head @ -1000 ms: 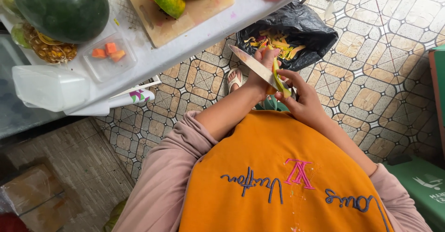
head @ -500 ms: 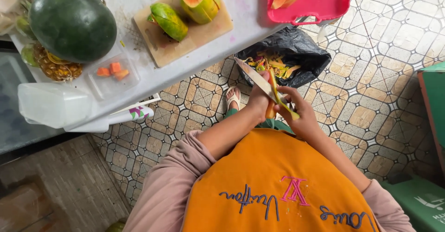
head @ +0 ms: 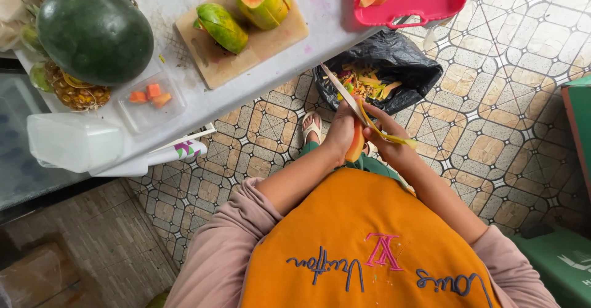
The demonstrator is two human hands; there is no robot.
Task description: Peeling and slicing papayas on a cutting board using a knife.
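Observation:
My left hand grips an orange papaya slice held low in front of my orange apron. My right hand holds a knife whose long blade points up and to the left along the slice. A thin yellow-green strip of peel hangs off the blade over my right fingers. Both hands are above the tiled floor, just short of a black rubbish bag that holds several peel scraps.
A white table carries a wooden cutting board with two cut papaya halves, a watermelon, a pineapple, a clear tub of papaya cubes and a pink tray. Green crates stand at the right.
The view has tilted so more of the table shows. My hands stay together over the bag, and the peel strip now trails out to the right of the blade.

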